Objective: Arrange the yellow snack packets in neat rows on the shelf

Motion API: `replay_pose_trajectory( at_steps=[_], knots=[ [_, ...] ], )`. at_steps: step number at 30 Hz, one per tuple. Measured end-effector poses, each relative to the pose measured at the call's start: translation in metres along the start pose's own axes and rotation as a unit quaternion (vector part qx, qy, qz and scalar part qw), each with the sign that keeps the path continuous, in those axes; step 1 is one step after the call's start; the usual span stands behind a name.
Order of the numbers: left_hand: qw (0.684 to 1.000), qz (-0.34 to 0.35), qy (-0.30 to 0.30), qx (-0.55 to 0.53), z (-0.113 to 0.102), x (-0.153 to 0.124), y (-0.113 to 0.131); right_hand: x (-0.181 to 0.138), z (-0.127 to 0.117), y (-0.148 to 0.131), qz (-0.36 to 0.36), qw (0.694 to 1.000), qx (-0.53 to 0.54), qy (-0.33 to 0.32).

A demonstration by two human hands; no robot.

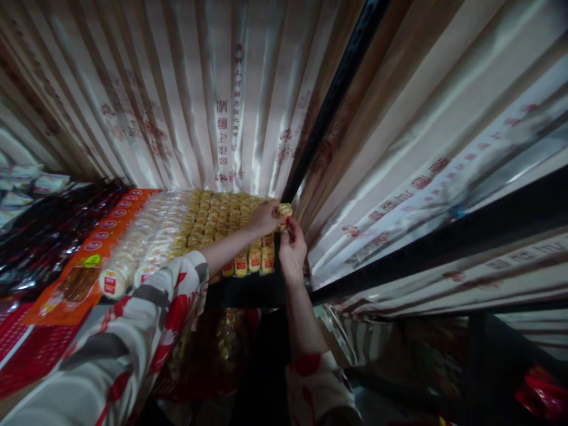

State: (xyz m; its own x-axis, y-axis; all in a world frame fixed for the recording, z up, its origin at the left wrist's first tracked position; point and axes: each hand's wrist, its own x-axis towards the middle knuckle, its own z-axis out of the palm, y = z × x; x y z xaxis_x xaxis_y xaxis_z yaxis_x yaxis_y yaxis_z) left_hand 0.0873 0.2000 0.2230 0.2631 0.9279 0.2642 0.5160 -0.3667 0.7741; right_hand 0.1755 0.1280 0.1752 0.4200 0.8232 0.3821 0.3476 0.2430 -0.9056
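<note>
Both my hands meet at the right end of a shelf, round one small yellow wrapped snack pack [285, 209] with a red label. My left hand [265, 218] reaches across from the left and pinches the pack. From below, my right hand [293, 245] has its fingertips closed at the pack's lower edge. Under and beside my left forearm stand close rows of similar yellow snack packs [208, 219]. The nearest ones show red labels at their front ends.
Left of the yellow rows lie clear-wrapped white round snacks [153, 242], an orange package [80, 284] and dark shiny packets [53, 231]. A pleated printed curtain [186, 106] hangs behind. A dark post [332, 106] and a dark rail [421, 242] border the right side.
</note>
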Motion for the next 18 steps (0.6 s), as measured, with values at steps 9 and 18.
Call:
replay_pose_trajectory(
  at_steps=[9,18],
  knots=[
    [0.996,0.031,-0.038,0.071,0.038,0.024,-0.026,0.022,0.006,0.056,0.062,0.997,-0.046,0.005],
    [0.978,0.015,-0.08,0.19,0.049,0.017,-0.027,0.016,0.017,0.076,0.114,0.993,-0.033,-0.005]
  ],
)
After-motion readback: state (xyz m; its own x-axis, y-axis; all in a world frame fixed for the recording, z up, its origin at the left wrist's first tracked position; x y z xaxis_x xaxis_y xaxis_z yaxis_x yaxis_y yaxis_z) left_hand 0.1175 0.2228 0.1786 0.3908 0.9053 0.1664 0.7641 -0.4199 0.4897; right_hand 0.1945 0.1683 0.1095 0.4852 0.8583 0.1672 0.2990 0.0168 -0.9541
